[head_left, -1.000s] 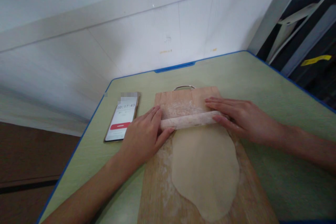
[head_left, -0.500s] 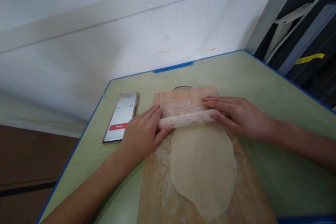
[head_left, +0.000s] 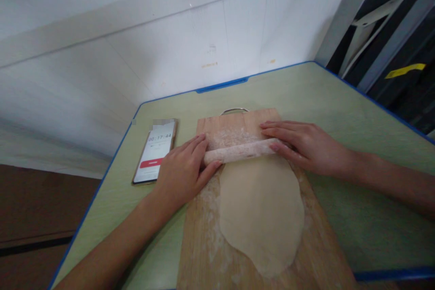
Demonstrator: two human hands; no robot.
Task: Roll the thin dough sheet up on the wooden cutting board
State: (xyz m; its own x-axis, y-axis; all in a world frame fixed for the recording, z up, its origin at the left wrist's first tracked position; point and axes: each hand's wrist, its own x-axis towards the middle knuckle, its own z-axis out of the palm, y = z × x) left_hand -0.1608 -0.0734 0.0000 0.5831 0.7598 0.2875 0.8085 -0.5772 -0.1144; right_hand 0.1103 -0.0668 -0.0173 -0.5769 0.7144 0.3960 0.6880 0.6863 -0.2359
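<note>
A flour-dusted rolling pin (head_left: 243, 151) lies crosswise at the far edge of a flat sheet of dough (head_left: 261, 217). The sheet is pale, roughly round, and tapers towards me. My left hand (head_left: 185, 165) grips the pin's left end, its thumb on the near side and its fingers on the far side. Over the right end my right hand (head_left: 302, 145) is closed the same way, covering that tip. Under the dough is a wooden cutting board (head_left: 200, 253) with flour scattered on it.
A phone (head_left: 152, 154) showing a timer lies left of the board, close to my left hand. The green table (head_left: 367, 217) has a blue edge and stands against a white wall (head_left: 176, 50). Dark and grey panels (head_left: 390, 45) lean at the right. The board has a metal handle (head_left: 234, 110).
The whole view has shifted slightly. My hands and the rolling pin hold nearly the same place at the dough's far edge, and the dough looks unchanged.
</note>
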